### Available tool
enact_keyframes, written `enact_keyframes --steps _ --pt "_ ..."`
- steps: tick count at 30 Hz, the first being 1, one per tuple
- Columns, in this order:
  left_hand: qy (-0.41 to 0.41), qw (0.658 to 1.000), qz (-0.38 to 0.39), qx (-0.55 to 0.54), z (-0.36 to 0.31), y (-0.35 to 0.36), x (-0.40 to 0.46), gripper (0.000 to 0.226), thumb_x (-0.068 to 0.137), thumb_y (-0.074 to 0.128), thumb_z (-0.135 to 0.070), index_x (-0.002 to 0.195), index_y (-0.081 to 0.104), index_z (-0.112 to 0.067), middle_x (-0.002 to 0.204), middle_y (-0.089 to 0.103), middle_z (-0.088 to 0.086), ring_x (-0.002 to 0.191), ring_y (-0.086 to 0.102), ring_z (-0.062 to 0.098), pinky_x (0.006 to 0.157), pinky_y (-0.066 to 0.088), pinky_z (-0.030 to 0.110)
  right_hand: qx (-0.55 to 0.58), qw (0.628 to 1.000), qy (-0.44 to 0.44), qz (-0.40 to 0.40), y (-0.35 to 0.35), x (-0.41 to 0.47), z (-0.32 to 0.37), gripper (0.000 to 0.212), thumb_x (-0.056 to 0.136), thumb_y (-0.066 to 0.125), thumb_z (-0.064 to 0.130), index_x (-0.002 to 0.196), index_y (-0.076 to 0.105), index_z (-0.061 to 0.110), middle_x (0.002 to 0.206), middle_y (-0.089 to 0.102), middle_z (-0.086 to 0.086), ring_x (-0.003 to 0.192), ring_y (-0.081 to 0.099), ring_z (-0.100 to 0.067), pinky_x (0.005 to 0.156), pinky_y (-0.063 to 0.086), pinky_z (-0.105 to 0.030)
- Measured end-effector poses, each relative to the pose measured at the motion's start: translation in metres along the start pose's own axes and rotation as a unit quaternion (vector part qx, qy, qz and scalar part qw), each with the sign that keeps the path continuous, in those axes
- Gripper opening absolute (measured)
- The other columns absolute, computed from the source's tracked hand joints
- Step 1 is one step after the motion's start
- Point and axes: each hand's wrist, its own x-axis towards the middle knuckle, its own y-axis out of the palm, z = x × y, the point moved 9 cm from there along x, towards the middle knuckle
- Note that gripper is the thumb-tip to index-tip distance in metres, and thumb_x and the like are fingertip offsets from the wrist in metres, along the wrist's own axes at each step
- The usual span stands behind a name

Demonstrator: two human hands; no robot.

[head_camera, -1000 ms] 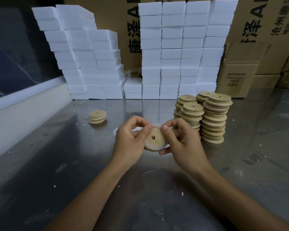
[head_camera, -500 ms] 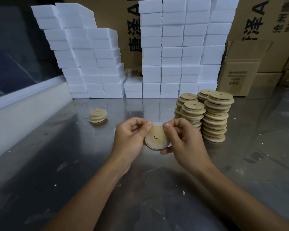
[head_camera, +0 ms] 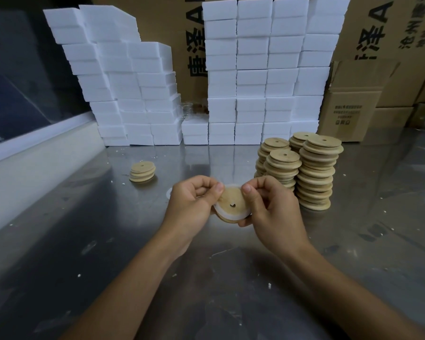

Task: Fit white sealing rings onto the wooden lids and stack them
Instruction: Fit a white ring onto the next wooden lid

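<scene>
A round wooden lid [head_camera: 232, 204] with a small centre hole is held between both hands above the steel table. A white sealing ring [head_camera: 225, 212] runs around its rim, showing at the top and lower left. My left hand [head_camera: 190, 204] pinches the lid's left edge with thumb and fingers. My right hand [head_camera: 268, 204] grips the right edge, thumb on the top rim. Several tall stacks of wooden lids [head_camera: 315, 173] stand just right of my hands. A short stack of lids [head_camera: 142, 171] sits to the left. Another white ring [head_camera: 169, 193] lies partly hidden behind my left hand.
White foam blocks [head_camera: 253, 77] are piled high along the back of the steel table [head_camera: 108, 241]. Cardboard boxes [head_camera: 351, 111] stand at the back right. A white ledge [head_camera: 35, 153] runs along the left side. Small white crumbs dot the tabletop.
Both hands have kept the lid but worked around its rim; the white ring now shows more along the lower left edge. The lid has tilted slightly.
</scene>
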Motion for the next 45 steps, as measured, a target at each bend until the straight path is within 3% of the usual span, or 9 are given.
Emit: enact_keyframes --steps 4,9,15,21,31,35,38,42,45 --pt "0.003 0.999 0.02 0.024 -0.002 0.006 -0.001 0.012 0.096 0.058 -0.012 0.086 0.062 -0.005 0.075 0.071 -0.002 0.073 0.07 0.014 0.067 0.061 0.035 -0.029 1.0 -0.007 -0.009 -0.001 0.0 -0.001 0.014 0.098 0.057 0.02 0.084 0.059 0.021 0.079 0.069 0.007 0.054 0.07 -0.017 0.055 0.058 -0.049" --pt "0.0 1.0 0.007 0.025 -0.001 0.008 -0.004 0.012 0.096 0.057 -0.014 0.086 0.058 -0.007 0.088 0.07 0.013 0.084 0.071 0.028 0.062 0.061 0.042 -0.039 0.999 -0.014 -0.023 -0.004 0.0 -0.001 0.015 0.098 0.059 0.022 0.083 0.059 0.024 0.076 0.069 0.008 0.053 0.069 -0.015 0.055 0.058 -0.044" --pt "0.015 1.0 -0.022 0.003 -0.006 0.004 -0.005 0.012 0.094 0.061 -0.009 0.082 0.059 -0.007 0.085 0.07 0.014 0.078 0.072 0.024 0.059 0.06 0.035 0.01 1.0 0.026 0.004 -0.002 0.006 -0.007 0.014 0.097 0.06 0.019 0.083 0.063 0.015 0.075 0.071 0.004 0.065 0.073 -0.018 0.065 0.061 -0.051" --pt "0.019 0.999 -0.028 -0.009 -0.008 0.0 -0.005 0.01 0.091 0.064 -0.009 0.086 0.059 -0.002 0.074 0.072 0.004 0.073 0.073 0.021 0.055 0.059 0.034 0.037 0.997 0.047 0.048 -0.006 0.013 -0.006 0.022 0.092 0.066 0.023 0.084 0.064 0.002 0.074 0.069 -0.01 0.069 0.069 -0.02 0.059 0.062 -0.037" --pt "-0.037 0.991 -0.011 -0.129 0.002 0.002 -0.005 0.009 0.093 0.06 -0.006 0.089 0.053 -0.007 0.094 0.07 0.021 0.086 0.072 0.034 0.065 0.06 0.049 0.115 0.986 0.082 0.093 -0.004 0.013 -0.004 0.016 0.093 0.063 0.009 0.093 0.064 -0.008 0.079 0.071 -0.015 0.072 0.07 -0.016 0.068 0.061 -0.028" --pt "-0.004 1.0 0.01 -0.003 0.0 0.002 -0.003 0.021 0.094 0.06 -0.006 0.105 0.063 -0.023 0.089 0.073 0.009 0.086 0.072 0.024 0.064 0.061 0.043 0.068 0.99 0.076 0.095 -0.007 0.012 -0.007 0.015 0.093 0.063 0.006 0.092 0.065 -0.008 0.081 0.071 -0.021 0.071 0.071 -0.019 0.069 0.062 -0.031" --pt "0.042 0.995 0.015 0.084 -0.007 0.003 -0.002 0.025 0.093 0.061 -0.009 0.103 0.07 -0.03 0.095 0.073 0.004 0.087 0.071 0.02 0.067 0.062 0.042 0.033 0.992 0.061 0.102 -0.008 0.013 -0.004 0.014 0.093 0.064 0.008 0.092 0.066 -0.007 0.082 0.072 -0.023 0.072 0.072 -0.023 0.069 0.061 -0.031" --pt "0.114 0.985 0.017 0.132 -0.019 0.007 -0.006 0.021 0.085 0.072 -0.015 0.102 0.071 -0.028 0.097 0.073 0.0 0.079 0.071 0.017 0.06 0.058 0.025 0.016 0.993 0.043 0.105 -0.007 0.013 0.003 0.013 0.092 0.065 0.008 0.093 0.067 -0.005 0.083 0.073 -0.019 0.076 0.074 -0.026 0.068 0.061 -0.027" --pt "0.102 0.991 0.004 0.088 -0.02 0.002 -0.005 0.02 0.083 0.073 -0.008 0.095 0.071 -0.024 0.092 0.074 0.005 0.073 0.072 0.014 0.058 0.056 0.024 0.042 0.992 0.055 0.108 -0.006 0.012 0.004 0.014 0.089 0.068 0.007 0.094 0.067 -0.006 0.086 0.073 -0.02 0.082 0.073 -0.031 0.075 0.062 -0.034"
